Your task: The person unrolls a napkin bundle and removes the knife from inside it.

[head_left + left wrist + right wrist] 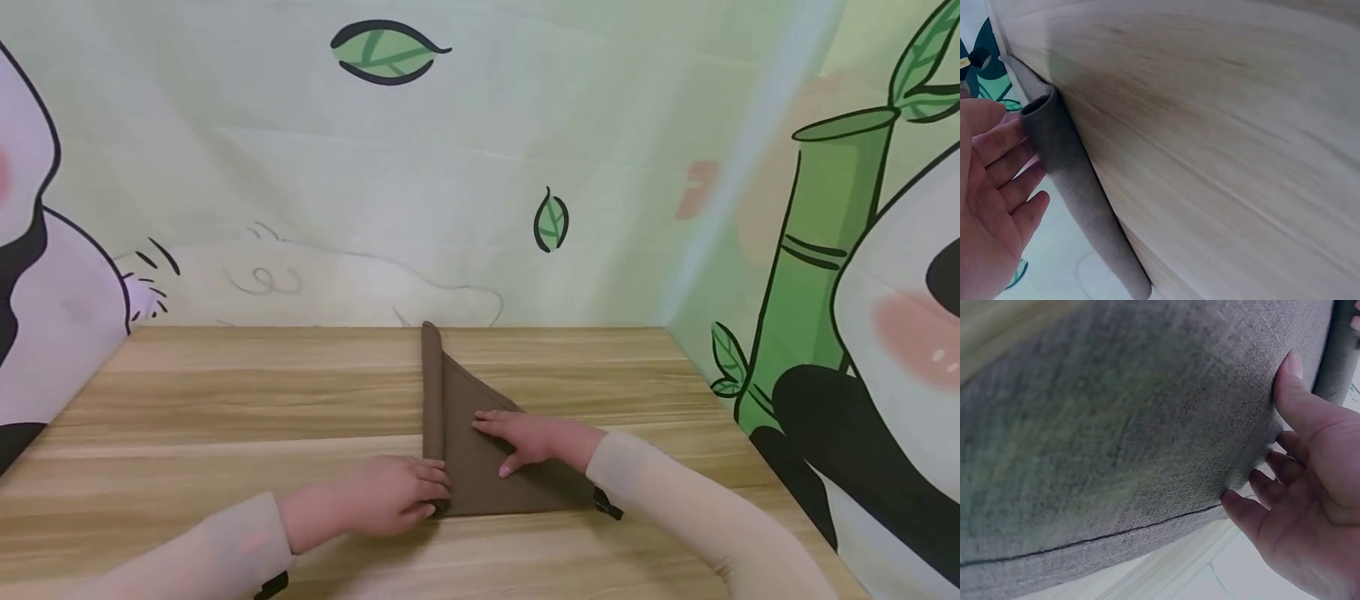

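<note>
A brown cloth (480, 467) with a stitched hem lies on the table, spread as a triangle, its left side wound into a narrow roll (432, 392). My left hand (386, 496) rests its fingers over the near end of this roll. In the left wrist view the roll (1079, 169) shows its hollow end, and some fingertips are hidden behind it. My right hand (525, 437) lies with fingers spread on the flat part, near its slanting edge. The right wrist view shows the thumb and fingertips touching the woven cloth (1135, 425).
The wooden table (247, 383) extends around the cloth on all sides. Behind it hangs a pale green backdrop (465, 150) printed with leaves, bamboo and pandas. A small black item (607, 505) shows below the right sleeve, another black piece (272, 585) under the left cuff.
</note>
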The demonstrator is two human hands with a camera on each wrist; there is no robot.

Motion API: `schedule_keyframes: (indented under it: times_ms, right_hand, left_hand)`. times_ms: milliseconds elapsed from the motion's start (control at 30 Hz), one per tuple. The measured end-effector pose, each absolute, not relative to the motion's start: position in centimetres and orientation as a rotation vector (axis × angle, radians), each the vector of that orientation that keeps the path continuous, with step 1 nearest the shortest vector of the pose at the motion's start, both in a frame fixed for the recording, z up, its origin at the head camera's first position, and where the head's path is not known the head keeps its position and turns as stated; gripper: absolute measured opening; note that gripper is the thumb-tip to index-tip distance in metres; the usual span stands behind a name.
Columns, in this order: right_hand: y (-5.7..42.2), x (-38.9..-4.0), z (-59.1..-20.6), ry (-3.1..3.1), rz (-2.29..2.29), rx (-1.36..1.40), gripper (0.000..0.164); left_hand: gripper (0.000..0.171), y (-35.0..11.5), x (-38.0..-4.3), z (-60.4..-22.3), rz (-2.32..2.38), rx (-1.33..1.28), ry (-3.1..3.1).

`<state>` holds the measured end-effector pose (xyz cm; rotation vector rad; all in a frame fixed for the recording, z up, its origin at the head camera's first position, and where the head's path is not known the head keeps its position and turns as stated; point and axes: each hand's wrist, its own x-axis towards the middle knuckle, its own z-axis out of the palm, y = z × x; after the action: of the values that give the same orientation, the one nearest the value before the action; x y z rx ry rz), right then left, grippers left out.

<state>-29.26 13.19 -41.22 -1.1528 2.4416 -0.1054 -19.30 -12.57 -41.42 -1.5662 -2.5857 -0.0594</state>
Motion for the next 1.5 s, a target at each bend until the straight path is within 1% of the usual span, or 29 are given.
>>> schedule_keyframes:
  times_ms: [333, 533, 600, 733, 800, 867, 967, 1067, 1167, 1333, 1500]
  right_hand:
    - [15.0, -29.4, -40.8, 2.454, -0.098, -1.083, 0.081]
    - [15.3, -29.0, -40.6, 2.457, -0.145, -1.068, 0.077]
    - [15.4, -28.9, -40.6, 2.463, -0.173, -1.081, 0.072]
    - [15.5, -29.1, -40.2, 2.555, -0.247, -1.175, 0.057]
    - [15.3, -29.3, -40.0, 2.617, -0.293, -1.208, 0.053]
    - [14.8, -29.4, -39.7, 2.662, -0.296, -1.220, 0.057]
    - [13.8, -29.5, -39.5, 2.649, -0.254, -1.182, 0.069]
    - [12.9, -29.4, -40.0, 2.580, -0.200, -1.106, 0.079]
    - [12.5, -29.3, -41.0, 2.508, -0.148, -1.018, 0.085]
    - [12.6, -29.1, -42.0, 2.498, -0.111, -0.960, 0.089]
    - [12.6, -28.9, -41.9, 2.498, -0.132, -0.995, 0.089]
  left_hand:
    - [0.030, -13.6, -18.8, -41.2, -0.096, -1.509, -2.676]
    - [0.027, -13.3, -19.1, -41.1, -0.084, -1.523, -2.668]
    - [0.026, -13.3, -19.2, -41.0, -0.079, -1.535, -2.647]
    - [0.025, -12.9, -19.4, -40.7, -0.083, -1.541, -2.597]
    - [0.026, -12.5, -19.4, -40.5, -0.089, -1.542, -2.586]
    - [0.028, -11.9, -19.5, -40.4, -0.081, -1.554, -2.583]
    - [0.031, -11.0, -19.5, -40.3, -0.043, -1.595, -2.591]
    - [0.036, -10.3, -19.4, -40.6, 0.012, -1.619, -2.624]
    - [0.039, -10.0, -19.4, -40.9, 0.058, -1.602, -2.698]
    - [0.040, -10.3, -19.3, -41.4, 0.070, -1.585, -2.752]
    - [0.037, -11.0, -19.2, -41.7, 0.045, -1.571, -2.726]
